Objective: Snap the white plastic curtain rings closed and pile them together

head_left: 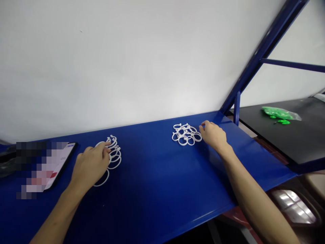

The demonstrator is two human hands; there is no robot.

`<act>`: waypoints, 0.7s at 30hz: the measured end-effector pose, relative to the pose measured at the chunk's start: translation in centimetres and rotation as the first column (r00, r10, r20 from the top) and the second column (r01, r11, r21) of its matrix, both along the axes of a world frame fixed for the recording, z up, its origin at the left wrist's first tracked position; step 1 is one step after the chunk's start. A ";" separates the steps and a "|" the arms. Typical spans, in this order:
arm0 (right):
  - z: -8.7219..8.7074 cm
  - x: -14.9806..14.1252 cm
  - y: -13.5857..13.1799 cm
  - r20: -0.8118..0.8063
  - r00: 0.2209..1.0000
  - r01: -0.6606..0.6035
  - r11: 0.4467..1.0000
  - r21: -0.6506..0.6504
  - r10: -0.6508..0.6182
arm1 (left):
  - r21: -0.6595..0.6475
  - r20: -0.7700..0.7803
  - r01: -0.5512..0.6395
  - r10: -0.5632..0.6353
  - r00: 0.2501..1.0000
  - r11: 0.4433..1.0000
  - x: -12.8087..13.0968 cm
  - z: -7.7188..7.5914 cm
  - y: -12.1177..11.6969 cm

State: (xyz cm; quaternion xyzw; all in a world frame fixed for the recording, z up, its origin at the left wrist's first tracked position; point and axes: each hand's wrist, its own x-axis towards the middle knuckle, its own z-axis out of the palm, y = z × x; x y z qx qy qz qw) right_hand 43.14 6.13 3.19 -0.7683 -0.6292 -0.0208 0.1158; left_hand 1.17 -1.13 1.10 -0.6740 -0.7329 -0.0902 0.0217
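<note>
White rings (186, 135): one overlapping cluster right of the frame's centre, on the blue table (149, 176).
Second ring cluster (117, 155): left of centre, partly covered by a hand.
Left hand (91, 163): over that second cluster, fingers bent; cannot tell whether it grips a ring.
Right hand (213, 135): just beside the first cluster's right edge, fingers loosely curled, narrow; cannot tell if anything is held.
Phone (62, 164): lower left, partly pixelated.

looks like a workroom: blue bench (147, 169) and frame (264, 56), white wall (152, 61), green pieces (275, 112) bagged on a black table (297, 139).
</note>
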 end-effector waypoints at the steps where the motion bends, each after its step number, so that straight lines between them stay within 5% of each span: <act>1: 0.1 -0.1 -0.1 0.006 1.000 -0.001 0.999 0.033 0.001 | 0.008 0.024 0.001 -0.001 1.000 1.000 -0.1 0.2 0.0; 7: 0.2 -1.6 -0.9 0.027 0.991 -0.135 0.965 0.224 0.133 | -0.016 0.044 0.020 -0.019 0.999 1.000 0.0 0.1 0.1; 11: -0.1 -3.5 -1.9 -0.001 0.941 -0.320 0.886 0.336 0.340 | 0.030 -0.011 0.047 -0.047 0.999 0.998 0.4 -0.9 0.5; 17: -1.4 -7.8 -4.8 -0.072 0.605 -0.724 0.586 0.364 0.793 | 0.384 0.050 0.109 -0.138 0.989 0.917 2.0 -0.5 -0.3; 21: -2.0 -10.3 -7.1 -0.304 0.438 -0.780 0.525 0.340 0.846 | 0.574 0.088 0.208 -0.312 0.946 0.792 5.0 -0.2 -2.0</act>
